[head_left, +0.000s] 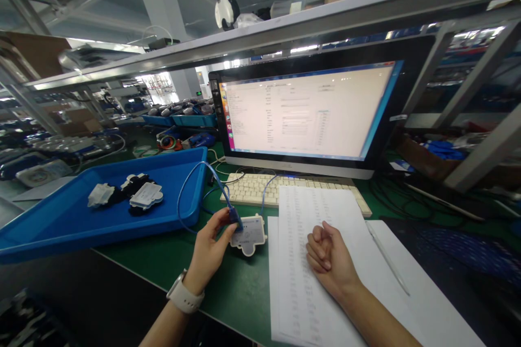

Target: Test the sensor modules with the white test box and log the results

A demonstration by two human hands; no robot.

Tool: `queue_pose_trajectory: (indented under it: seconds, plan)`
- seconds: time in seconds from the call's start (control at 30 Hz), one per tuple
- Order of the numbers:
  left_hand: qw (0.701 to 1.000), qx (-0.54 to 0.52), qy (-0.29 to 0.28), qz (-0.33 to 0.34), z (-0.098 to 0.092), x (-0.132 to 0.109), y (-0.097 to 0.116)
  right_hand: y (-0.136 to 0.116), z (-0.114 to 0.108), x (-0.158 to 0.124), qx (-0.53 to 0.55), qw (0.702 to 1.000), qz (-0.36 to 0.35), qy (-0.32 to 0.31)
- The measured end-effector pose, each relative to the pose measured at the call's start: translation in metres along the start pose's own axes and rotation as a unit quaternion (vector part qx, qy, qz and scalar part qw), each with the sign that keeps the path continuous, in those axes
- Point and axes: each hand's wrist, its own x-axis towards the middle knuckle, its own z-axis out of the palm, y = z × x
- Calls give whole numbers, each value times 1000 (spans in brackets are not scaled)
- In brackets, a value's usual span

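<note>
My left hand [214, 241] pinches a blue cable plug [235, 216] between thumb and fingers. The plug's tip meets the face of a small white device [248, 236] with printed markings, lying on the green table. Whether it is inserted, I cannot tell. From the plug a blue cable [181, 190] loops up and round toward the keyboard. My right hand [328, 252] rests over printed sheets of paper [293, 271], its fingers curled in a loose fist with nothing visible in them. A white pen [388, 260] lies on the paper to its right.
A blue tray [81, 227] at left holds several similar white devices with black straps [146, 195]. Behind the hands stand a white keyboard [248, 190] and a lit monitor [301, 114]. A shelf [252, 32] spans above. A dark mat [448, 244] lies at right.
</note>
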Motion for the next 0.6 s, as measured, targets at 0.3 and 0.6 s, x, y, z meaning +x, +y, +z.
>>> queue_pose_trajectory:
  seconds: [0.3, 0.6]
  plan:
    - [999, 2, 23, 41, 3, -6, -18, -5, 10, -6, -44, 999, 17, -15]
    - [953, 125, 27, 274, 0, -10, -33, -103, -38, -78, -610, 703, -300, 208]
